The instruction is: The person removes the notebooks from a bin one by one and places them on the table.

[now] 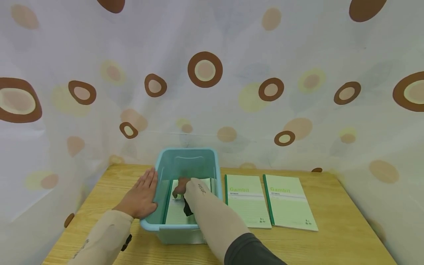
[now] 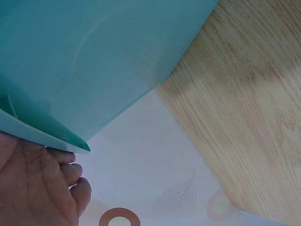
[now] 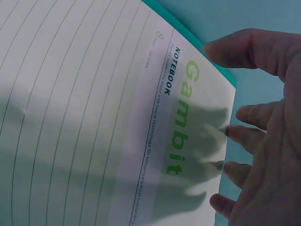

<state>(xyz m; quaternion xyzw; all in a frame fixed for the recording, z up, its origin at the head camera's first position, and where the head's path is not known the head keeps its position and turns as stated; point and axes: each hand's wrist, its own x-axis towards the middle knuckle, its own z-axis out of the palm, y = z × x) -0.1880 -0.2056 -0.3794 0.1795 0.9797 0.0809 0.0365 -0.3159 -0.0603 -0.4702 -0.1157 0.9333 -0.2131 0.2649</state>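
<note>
A light blue plastic bin (image 1: 179, 227) stands on the table, with a green-spined "Gambit" notebook (image 1: 175, 213) lying inside. My left hand (image 1: 141, 195) rests with fingers straight on the bin's left rim; the left wrist view has its palm and fingertips below that rim. Inside the bin, my right hand (image 1: 181, 186) is over the notebook's far end. Seen from the right wrist, its thumb (image 3: 230, 49) is at the spine-side corner, while the spread fingers (image 3: 240, 172) lie along the top edge. Nothing is gripped between thumb and fingers.
Two more notebooks, a nearer one (image 1: 246, 206) and one farther right (image 1: 291, 206), lie side by side right of the bin on the wooden table (image 1: 347, 228). A white patterned sheet (image 1: 232, 110) hangs behind and at both sides.
</note>
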